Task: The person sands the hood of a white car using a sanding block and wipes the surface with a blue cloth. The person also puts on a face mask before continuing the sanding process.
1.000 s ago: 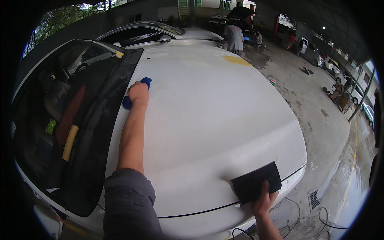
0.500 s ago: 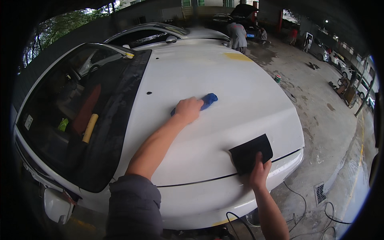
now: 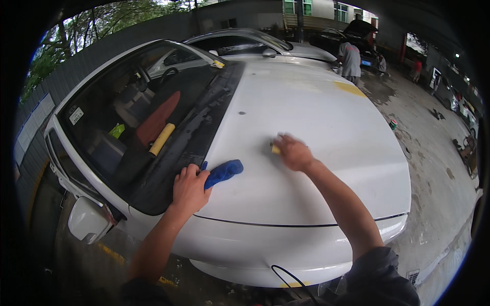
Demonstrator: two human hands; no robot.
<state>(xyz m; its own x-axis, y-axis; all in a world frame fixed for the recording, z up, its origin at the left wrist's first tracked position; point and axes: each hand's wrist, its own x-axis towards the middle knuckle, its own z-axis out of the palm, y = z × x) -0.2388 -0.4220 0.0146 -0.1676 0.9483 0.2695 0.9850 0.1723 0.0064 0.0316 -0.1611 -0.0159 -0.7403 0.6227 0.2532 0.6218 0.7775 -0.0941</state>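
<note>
A white car hood fills the middle of the view. At its near corner by the windshield, my left hand is closed round one end of a blue cloth, and the cloth's other end reaches onto the hood. My right hand is over the middle of the hood, smeared by motion. Its fingers close on a small yellow and dark piece, whose kind I cannot make out. I cannot see the black sheet in this frame.
A yellow roll shows behind the windshield. Yellow patches mark the hood's far edge. The side mirror juts out at the left. A silver car stands beyond, and a person in grey bends near a dark car. A black cable hangs below.
My left hand has drawn the blue cloth back toward the windshield corner. My right hand has moved from the hood's near edge to its middle. The black sheet is out of sight; the view has shifted.
</note>
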